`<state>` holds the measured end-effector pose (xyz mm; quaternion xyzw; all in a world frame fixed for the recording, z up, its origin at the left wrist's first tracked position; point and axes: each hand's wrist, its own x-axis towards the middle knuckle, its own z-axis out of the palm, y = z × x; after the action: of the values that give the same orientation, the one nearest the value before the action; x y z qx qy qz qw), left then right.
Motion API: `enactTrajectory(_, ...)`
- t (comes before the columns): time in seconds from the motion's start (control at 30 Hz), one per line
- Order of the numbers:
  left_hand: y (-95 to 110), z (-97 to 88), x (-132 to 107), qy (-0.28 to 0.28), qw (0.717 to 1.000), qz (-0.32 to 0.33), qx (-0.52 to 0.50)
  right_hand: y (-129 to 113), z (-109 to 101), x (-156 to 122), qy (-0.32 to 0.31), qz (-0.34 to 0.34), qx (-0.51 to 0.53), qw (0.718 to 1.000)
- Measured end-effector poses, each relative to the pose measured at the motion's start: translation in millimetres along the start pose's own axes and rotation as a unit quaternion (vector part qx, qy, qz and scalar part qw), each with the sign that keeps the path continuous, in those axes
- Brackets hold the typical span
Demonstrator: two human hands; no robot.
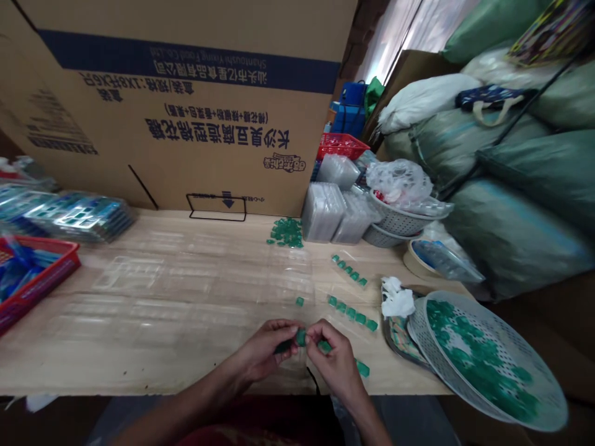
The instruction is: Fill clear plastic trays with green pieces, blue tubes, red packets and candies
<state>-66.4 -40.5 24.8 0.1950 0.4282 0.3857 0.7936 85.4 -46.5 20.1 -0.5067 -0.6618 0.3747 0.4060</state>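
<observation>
Near the table's front edge my left hand (267, 348) grips small green pieces between thumb and fingers, one green piece (300, 337) showing at the fingertips. My right hand (335, 356) is closed in a pinch at the right side of that same piece. More green lies partly hidden under my right hand, and a green strip (362, 368) sticks out past it. Just beyond my hands a single green piece (300, 301) rests on a clear plastic tray (288, 279). To the right are two slanting rows, a nearer row (351, 313) and a farther row (348, 270).
Clear trays (186, 272) cover much of the wooden table. A green pile (286, 232) sits before a large carton (186, 124). At right stand stacked clear boxes (320, 210) and a strainer basket (421, 310) of green pieces. A red basket (69, 254) is at left.
</observation>
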Motion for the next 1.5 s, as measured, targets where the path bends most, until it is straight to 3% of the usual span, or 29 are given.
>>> enactTrajectory(0.2,-5.6,-11.4,-12.2,-0.021,0.999,-0.044,-0.006,1.4,10.3,-12.2,-0.007,-0.015,-0.041,0.999)
enactTrajectory(0.27,-7.0,-13.1,-13.8,-0.023,0.999,-0.033,0.029,1.8,14.1,-14.5,-0.009,-0.015,-0.047,0.999)
enactTrajectory(0.47,-10.8,-13.7,-12.5,0.026,0.968,0.125,0.218,7.9,22.6,-17.8,0.001,-0.009,-0.069,0.998)
enactTrajectory(0.57,-12.3,-12.8,-11.1,0.062,0.942,0.209,0.256,11.3,25.2,-18.6,0.008,0.003,-0.067,0.998)
enactTrajectory(0.63,-12.5,-11.3,-10.5,0.075,0.934,0.230,0.261,11.8,26.4,-18.5,0.014,0.010,-0.057,0.998)
enactTrajectory(0.73,-10.0,-9.0,-10.0,0.061,0.951,0.207,0.222,9.4,26.9,-16.9,0.017,0.021,-0.030,0.999)
enactTrajectory(0.87,-3.4,-10.9,-8.6,0.015,0.988,0.126,0.085,4.5,26.5,-12.7,0.006,0.043,0.015,0.999)
enactTrajectory(1.03,-1.2,-19.1,-5.6,-0.050,0.998,0.037,0.008,5.7,28.2,-9.5,0.013,0.055,0.039,0.998)
enactTrajectory(1.13,-1.6,-20.8,-2.8,-0.034,0.999,0.013,-0.016,6.6,27.2,-9.4,0.016,0.038,0.032,0.999)
enactTrajectory(1.3,0.6,-17.6,4.1,-0.005,1.000,0.015,-0.025,3.6,17.5,-9.9,-0.032,-0.050,0.039,0.997)
enactTrajectory(1.5,-6.3,-16.9,10.2,0.021,0.998,0.047,0.029,10.1,16.3,-16.3,-0.012,-0.038,0.018,0.999)
